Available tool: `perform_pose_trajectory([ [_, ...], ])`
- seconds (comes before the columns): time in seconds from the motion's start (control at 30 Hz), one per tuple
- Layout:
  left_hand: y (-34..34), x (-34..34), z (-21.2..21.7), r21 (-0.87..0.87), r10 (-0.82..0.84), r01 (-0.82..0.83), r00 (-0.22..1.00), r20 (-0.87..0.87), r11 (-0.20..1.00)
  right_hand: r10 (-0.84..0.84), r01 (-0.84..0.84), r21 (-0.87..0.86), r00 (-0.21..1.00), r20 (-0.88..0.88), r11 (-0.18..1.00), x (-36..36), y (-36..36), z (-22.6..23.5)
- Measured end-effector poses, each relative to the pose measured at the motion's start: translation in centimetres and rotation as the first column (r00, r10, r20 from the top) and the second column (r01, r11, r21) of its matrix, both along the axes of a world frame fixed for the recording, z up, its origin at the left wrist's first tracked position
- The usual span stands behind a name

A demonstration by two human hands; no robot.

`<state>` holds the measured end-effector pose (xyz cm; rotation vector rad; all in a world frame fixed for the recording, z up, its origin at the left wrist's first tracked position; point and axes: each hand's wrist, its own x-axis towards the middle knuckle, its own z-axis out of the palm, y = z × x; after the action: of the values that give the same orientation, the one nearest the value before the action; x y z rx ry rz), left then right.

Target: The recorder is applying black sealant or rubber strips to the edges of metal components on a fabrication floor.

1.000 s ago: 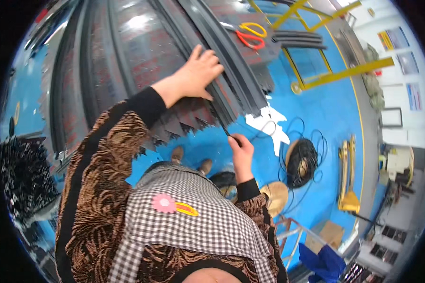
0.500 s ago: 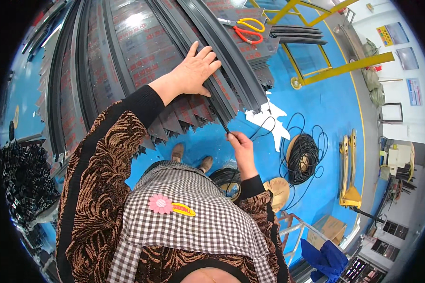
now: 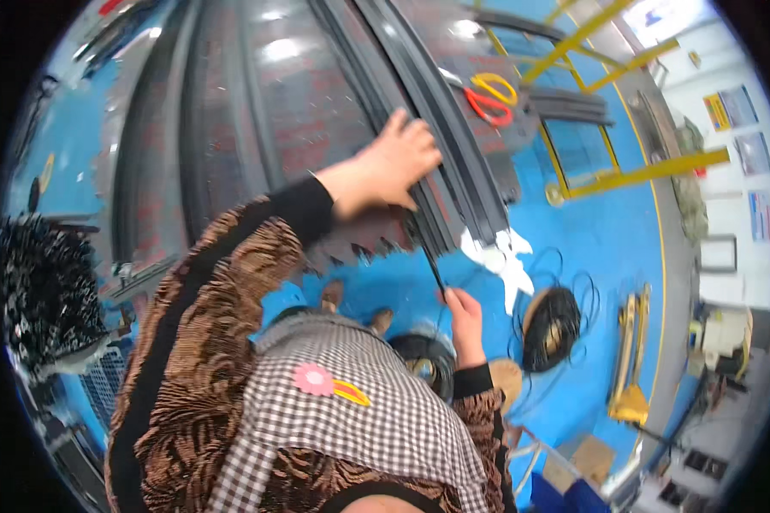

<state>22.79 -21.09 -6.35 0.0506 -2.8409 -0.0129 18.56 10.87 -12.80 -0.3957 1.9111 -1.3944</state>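
My left hand (image 3: 392, 164) lies over a long dark grey profile (image 3: 359, 81), near its close end, with the fingers stretched out and slightly blurred. Beyond that profile's end, my right hand (image 3: 464, 315) is closed in a pinch on a thin black strip (image 3: 435, 267). The strip runs from the profile's end down to my fingertips. Just right of my left hand lies another dark profile (image 3: 453, 141). Scissors (image 3: 493, 96) with one red and one yellow handle rest to the far right of it.
Several dark profiles (image 3: 197, 128) cover the left of the stack. A black coil (image 3: 553, 329) lies on the blue floor at right, with another coil (image 3: 423, 359) beside my apron. White scraps (image 3: 503, 261) hang near the profile ends. A yellow frame (image 3: 637, 175) and pallet jack (image 3: 629, 359) stand right.
The whole view has shifted, so the scene sits lower and further right. My right hand has drawn back a little toward me, and more strip shows between it and the profile.
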Motion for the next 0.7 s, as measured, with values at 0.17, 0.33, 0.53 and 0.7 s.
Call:
perform_pose_trajectory([
  [0.17, 0.7, -0.7, -0.4, 0.05, -0.027, 0.025, 0.999, 0.045, 0.998, -0.037, 0.032, -0.046, 0.994, -0.102, 0.998, -0.1, -2.4, -0.2],
  [0.33, 0.6, -0.1, 0.1, 0.04, 0.005, -0.006, 0.999, 0.038, 0.999, -0.005, -0.001, -0.072, 0.996, -0.085, 0.997, -0.2, -1.0, -1.0],
  [0.53, 0.5, 0.0, 0.4, 0.082, -0.012, 0.005, 0.996, 0.085, 0.997, -0.009, 0.007, -0.096, 1.0, -0.025, 0.995, 0.0, -2.1, -0.6],
  [0.7, 0.3, 0.0, 0.4, 0.078, -0.009, 0.004, 0.997, 0.074, 0.997, -0.057, 0.056, -0.095, 0.998, -0.006, 0.994, 0.2, -1.5, -0.7],
])
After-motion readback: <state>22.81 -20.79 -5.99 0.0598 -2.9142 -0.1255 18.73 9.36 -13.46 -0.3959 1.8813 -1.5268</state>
